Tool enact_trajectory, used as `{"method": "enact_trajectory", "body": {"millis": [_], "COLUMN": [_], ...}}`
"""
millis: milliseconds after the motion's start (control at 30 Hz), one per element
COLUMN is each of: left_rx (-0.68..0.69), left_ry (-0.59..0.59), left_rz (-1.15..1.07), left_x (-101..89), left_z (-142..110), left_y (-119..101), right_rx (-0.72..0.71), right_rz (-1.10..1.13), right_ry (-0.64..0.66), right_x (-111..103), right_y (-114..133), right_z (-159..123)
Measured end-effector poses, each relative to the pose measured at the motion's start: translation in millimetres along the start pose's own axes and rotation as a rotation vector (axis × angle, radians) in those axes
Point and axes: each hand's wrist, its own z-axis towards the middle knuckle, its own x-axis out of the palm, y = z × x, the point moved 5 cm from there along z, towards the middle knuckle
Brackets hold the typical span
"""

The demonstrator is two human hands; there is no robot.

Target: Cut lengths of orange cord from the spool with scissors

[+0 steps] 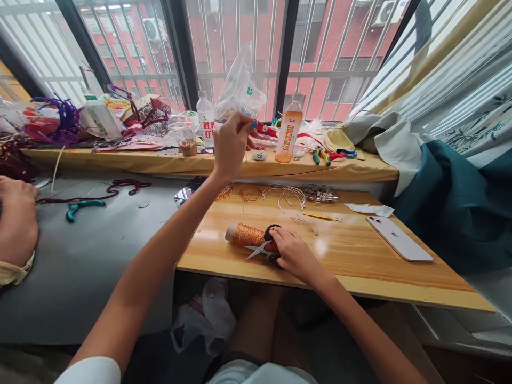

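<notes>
My left hand (pixel 232 144) is raised above the table with its fingers pinched together. From it a fine thread (pixel 244 205) runs straight down to a spool of orange-brown thread (pixel 248 234), which lies on its side on the wooden table. Scissors with black handles (pixel 259 249) are in my right hand (pixel 295 253), their blades parted in front of the spool. This hand is closed around the handles and lies against the spool's right end. Part of a red object (pixel 264 129) shows just beyond my left fingers; whether they touch it I cannot tell.
Coiled cords (pixel 286 196), a bead tray (pixel 320 193), yellow tweezers (pixel 322 216) and a phone (pixel 400 238) lie on the table. Bottles, including an orange drink bottle (pixel 288 130), and pliers (pixel 321 156) crowd the sill. At left, another person's hand (pixel 18 218) rests near teal pliers (pixel 84 208).
</notes>
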Motion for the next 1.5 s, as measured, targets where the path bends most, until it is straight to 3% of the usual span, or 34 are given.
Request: {"method": "enact_trajectory", "body": {"millis": [233,467,667,867,1167,1333,1500], "left_rx": [0.013,-0.025,-0.002,0.013,-0.007,0.007,0.007], "left_ry": [0.005,0.027,-0.001,0.003,-0.010,-0.009,0.127], "left_rz": [0.027,-0.014,-0.011,0.017,-0.002,0.069,0.306], "left_x": [-7.4,-5.3,-3.6,-3.8,-10.4,-17.8,-13.2], "left_z": [5,12,25,29,27,27,25], "left_y": [4,17,23,25,36,38,48], "right_rx": [0.064,0.116,0.195,0.151,0.143,0.153,0.285], "right_rz": [-0.011,-0.130,-0.170,-0.085,-0.136,-0.137,-0.096], "right_ry": [0.094,0.200,0.525,0.698,0.635,0.568,0.402], "right_x": [-9,-35,-39,-22,-17,-16,-20], "right_y": [-3,-13,-21,-26,-22,-32,-50], "right_z": [9,25,59,91,99,95,80]}}
